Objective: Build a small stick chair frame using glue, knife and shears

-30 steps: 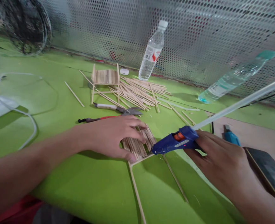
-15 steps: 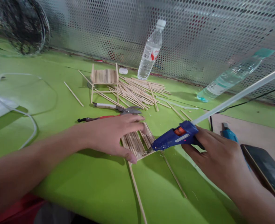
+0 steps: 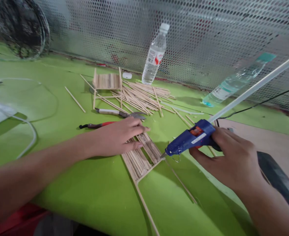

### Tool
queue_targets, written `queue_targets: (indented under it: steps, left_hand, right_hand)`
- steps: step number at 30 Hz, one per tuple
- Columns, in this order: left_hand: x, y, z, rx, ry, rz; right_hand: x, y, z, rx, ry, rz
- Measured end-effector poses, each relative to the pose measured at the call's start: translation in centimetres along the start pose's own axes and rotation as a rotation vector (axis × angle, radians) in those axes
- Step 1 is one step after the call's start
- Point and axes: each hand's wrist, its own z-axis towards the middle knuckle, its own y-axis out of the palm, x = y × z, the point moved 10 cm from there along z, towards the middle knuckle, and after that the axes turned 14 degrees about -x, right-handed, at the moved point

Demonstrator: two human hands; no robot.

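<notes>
My right hand is closed round the handle of a blue hot glue gun with a long white glue stick out of its back. Its nozzle is at the right near corner of a flat panel of thin wooden sticks. My left hand lies over the panel's far end, thumb and fingers gripping it and hiding that part. Gaps show between some slats, and a long stick runs from the panel's left side toward me. Behind my left hand lie pruning shears with one red handle.
A small stick chair-like frame stands beside a pile of loose sticks. Two plastic bottles, one upright and one leaning, are by the perforated metal screen. A dark phone lies at right, a white cable at left.
The glue gun's nozzle has moved right along the panel's near edge to its corner. My left hand has drawn back toward the far end, uncovering more slats.
</notes>
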Motion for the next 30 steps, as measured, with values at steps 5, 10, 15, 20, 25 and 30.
queue_targets:
  steps: [5,10,15,20,25,30]
  left_hand:
    - [-0.2,0.1,-0.1,-0.027,-0.018,-0.046]
    - [0.1,-0.2,-0.4,-0.013,0.010,-0.098]
    - [0.1,-0.3,-0.5,0.007,0.053,-0.110]
    - [0.0,0.1,-0.5,-0.054,0.031,-0.138]
    - [0.0,-0.7,-0.9,-0.046,-0.005,-0.267]
    - [0.4,-3.1,-1.7,0.139,0.118,-0.507]
  right_hand:
    - [0.5,-0.1,-0.2,0.021,0.027,-0.015]
    - [1.1,-0.2,-0.3,0.040,0.086,-0.033]
    - [1.4,-0.1,-0.3,0.042,0.105,-0.047]
    - [1.7,0.0,-0.3,0.020,0.132,-0.049]
    - [3.5,-1.1,-1.1,0.075,0.285,-0.106]
    - [8.6,-4.1,-3.8,0.259,0.722,-0.017]
